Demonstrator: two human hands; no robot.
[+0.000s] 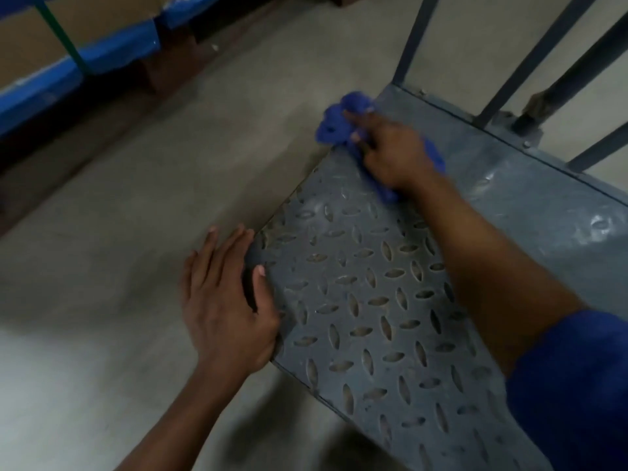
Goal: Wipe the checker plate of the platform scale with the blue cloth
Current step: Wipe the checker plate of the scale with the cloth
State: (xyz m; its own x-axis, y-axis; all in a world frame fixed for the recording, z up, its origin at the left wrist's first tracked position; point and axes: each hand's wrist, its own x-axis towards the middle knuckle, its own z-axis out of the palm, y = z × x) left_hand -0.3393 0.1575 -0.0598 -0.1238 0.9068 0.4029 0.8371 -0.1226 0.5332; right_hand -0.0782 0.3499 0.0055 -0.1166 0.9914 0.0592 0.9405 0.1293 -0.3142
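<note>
At the far left, stacked cartons (30, 39) with blue wrapping (119, 52) sit at the edge of a grey concrete floor (136, 198). Next comes the left hand (224, 300), laid against the near left corner of the checker plate (367, 300) — its fingers are straight and spread along the outside of the edge, and its thumb rests on top of the plate, holding nothing. The plate is grey metal with a raised oval pattern; it lies low over the floor and runs from the bottom of the view up towards the right. At its far left corner lies the blue cloth (334, 125), bunched up and partly overhanging the edge. The right hand (390, 147) grips it with curled fingers and presses it onto the plate. That arm crosses the plate from a blue sleeve (571, 385) at the lower right. Dark metal bars (540, 56) rise from the plate's far side.
</note>
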